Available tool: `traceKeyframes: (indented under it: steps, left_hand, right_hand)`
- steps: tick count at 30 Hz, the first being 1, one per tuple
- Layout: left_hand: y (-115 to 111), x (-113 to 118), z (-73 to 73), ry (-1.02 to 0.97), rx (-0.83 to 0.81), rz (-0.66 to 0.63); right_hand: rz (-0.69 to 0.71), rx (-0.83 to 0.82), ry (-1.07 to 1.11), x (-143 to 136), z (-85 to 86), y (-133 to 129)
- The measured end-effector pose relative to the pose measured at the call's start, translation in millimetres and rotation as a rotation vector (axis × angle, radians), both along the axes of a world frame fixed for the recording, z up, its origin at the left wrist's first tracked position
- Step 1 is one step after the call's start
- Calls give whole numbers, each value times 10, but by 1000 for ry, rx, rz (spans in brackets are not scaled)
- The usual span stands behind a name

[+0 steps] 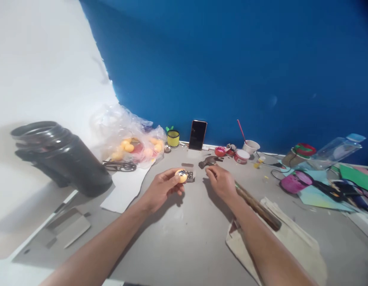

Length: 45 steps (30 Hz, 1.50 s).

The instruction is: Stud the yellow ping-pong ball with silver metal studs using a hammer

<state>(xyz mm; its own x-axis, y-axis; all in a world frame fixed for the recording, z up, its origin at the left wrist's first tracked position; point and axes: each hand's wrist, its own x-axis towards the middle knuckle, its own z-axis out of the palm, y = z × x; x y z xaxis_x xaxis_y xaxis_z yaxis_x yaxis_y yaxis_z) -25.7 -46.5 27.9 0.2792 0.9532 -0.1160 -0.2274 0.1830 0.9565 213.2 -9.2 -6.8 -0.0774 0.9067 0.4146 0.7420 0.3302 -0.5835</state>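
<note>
My left hand (164, 186) pinches an orange ping-pong ball (181, 177) between thumb and fingers, above the grey table. Shiny silver and dark patches cover part of the ball's top. Right behind it lies a small open box (190, 177) with tiny dark and silvery bits in it. A flat brownish piece (187, 164) lies just beyond. Fingers drawn together, my right hand (221, 182) hovers to the right; whatever is at its fingertips is too small to make out. Past that hand lies a claw hammer (210, 161), its wooden handle running beneath my right wrist and partly hidden.
Left stand a large dark bottle (67, 159), folded glasses (121, 166) and a plastic bag of orange balls (128, 145). A phone (197, 135) leans at the wall. To the right are a cup (251, 147), a magenta pot (295, 182), a clear bottle (335, 153) and a cloth (299, 246).
</note>
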Motion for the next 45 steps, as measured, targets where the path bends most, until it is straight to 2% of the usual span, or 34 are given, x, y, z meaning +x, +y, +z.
traceKeyframes:
  steps: [3,6,9,18,21,27,32,36,38,42,45]
  left_hand:
    - [-4,12,-5,50,2,-24]
    - [0,13,-36,132,21,-59]
    - [2,-5,-69,130,43,-117]
    - [-46,-4,-71,-79,-61,-162]
    - [-50,17,-65,-91,-89,-186]
    - [-26,17,-112,-54,-68,-78]
    - [-28,26,-96,-135,-105,-74]
    - [-30,34,-68,-140,-125,-78]
    - [-39,43,-77,-140,-131,-87]
    - [-66,74,-116,-180,-128,-107]
    - [-75,84,-113,-234,-154,-142]
  right_hand:
    - [221,-68,230,-181,117,-150]
    - [438,-103,259,-336,220,-294]
    - [492,-113,306,-407,248,-356]
    - [611,-342,784,-430,134,-287]
    - [603,-367,800,-454,121,-305]
    - [577,-309,694,-462,182,-357]
    - [624,-367,850,-464,164,-332]
    - [598,-415,905,-464,156,-314]
    - [555,-384,844,-470,173,-326]
    - [440,-218,614,-504,204,-378]
    - [403,-127,504,-530,193,-405]
